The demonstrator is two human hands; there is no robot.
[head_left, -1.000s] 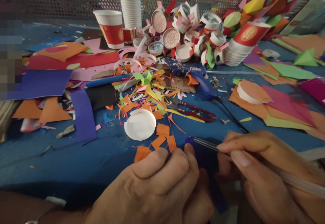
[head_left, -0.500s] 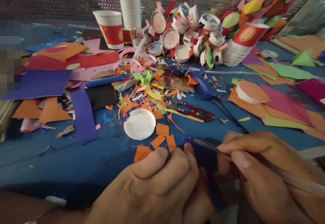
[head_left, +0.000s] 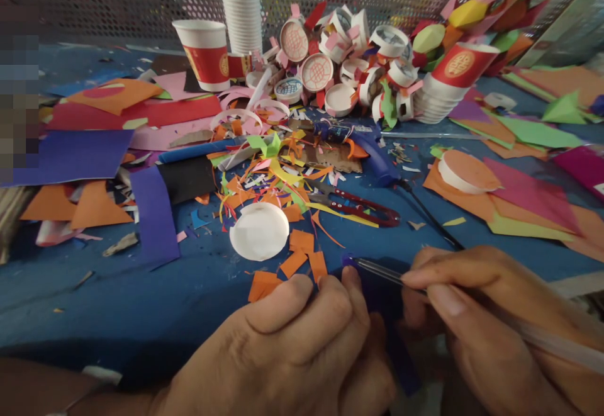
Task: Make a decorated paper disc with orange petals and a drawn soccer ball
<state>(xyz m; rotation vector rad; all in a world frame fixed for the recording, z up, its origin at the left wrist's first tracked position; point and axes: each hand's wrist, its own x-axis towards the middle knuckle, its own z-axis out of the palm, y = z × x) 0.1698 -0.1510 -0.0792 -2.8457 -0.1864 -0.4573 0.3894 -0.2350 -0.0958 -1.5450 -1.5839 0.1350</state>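
Note:
My left hand [head_left: 302, 347] is curled closed at the near edge, its fingers pinching a dark blue strip of paper [head_left: 382, 303]. My right hand [head_left: 481, 321] is closed round a thin clear pen [head_left: 377, 269], whose tip rests on the top end of that strip, just beyond my left fingertips. The lower part of the strip is hidden between my two hands. A white paper disc [head_left: 259, 231] and several orange paper squares [head_left: 302, 258] lie on the blue table cover [head_left: 141, 303] just ahead of my left hand.
Red-handled scissors [head_left: 361, 205] lie beyond the pen. A blue glue gun [head_left: 372, 151] with a black cord sits behind them. Coloured paper sheets and scraps cover the table. A red and white paper cup [head_left: 205, 51], a tall cup stack [head_left: 240, 4] and cut cup bases stand at the back.
Almost nothing has moved. The pen tip has shifted very slightly on the top end of the blue strip; both hands keep their hold.

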